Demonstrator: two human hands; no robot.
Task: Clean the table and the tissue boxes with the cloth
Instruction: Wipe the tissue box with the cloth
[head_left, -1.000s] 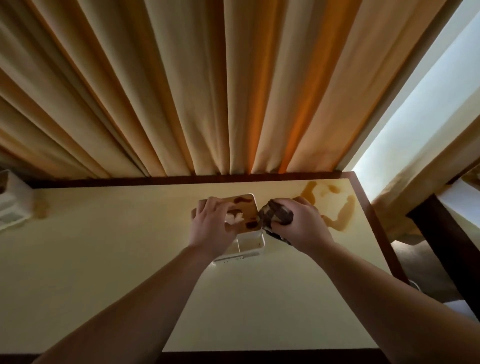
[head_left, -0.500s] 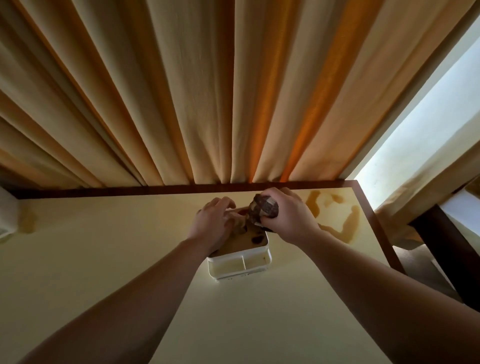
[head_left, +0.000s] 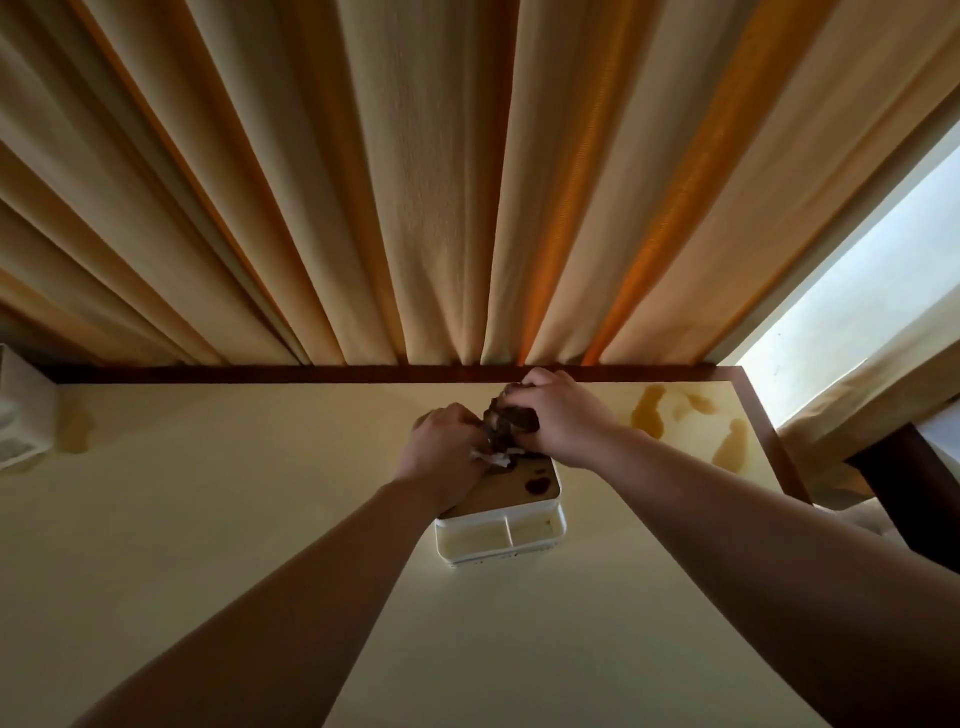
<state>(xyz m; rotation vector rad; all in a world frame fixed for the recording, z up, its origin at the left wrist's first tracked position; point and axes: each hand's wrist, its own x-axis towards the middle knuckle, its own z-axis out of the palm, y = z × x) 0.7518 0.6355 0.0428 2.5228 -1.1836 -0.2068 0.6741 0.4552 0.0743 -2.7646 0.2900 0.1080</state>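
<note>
So the cloth (head_left: 511, 423) is a dark brown wad, and it's sitting bunched up over the far end of the tissue box (head_left: 501, 512), roughly in the middle of the worktop (head_left: 208, 519) toward its back edge. The right hand (head_left: 563, 421) is clutching it, grip curled tight around the wad and pressing it down on the box top. The left hand (head_left: 441, 449) is resting on the box's left side, fingers bent over the lid; can't really tell if that grip is pinching anything, though a bit of white tissue (head_left: 491, 457) is poking out right beside its fingers.

The box itself is white with a tan lid, and there's a dark stain (head_left: 537, 486) sitting on the near right part of that lid. The front of the box is showing two little open compartments.

Further out, brownish spill marks (head_left: 649, 415) are spreading over the far right corner of the worktop, well apart from the box. Another white box (head_left: 23, 410) is peeking in at the far left edge, with a faint stain next to it. Pleated beige curtains (head_left: 441, 182) are hanging behind the whole thing.
</note>
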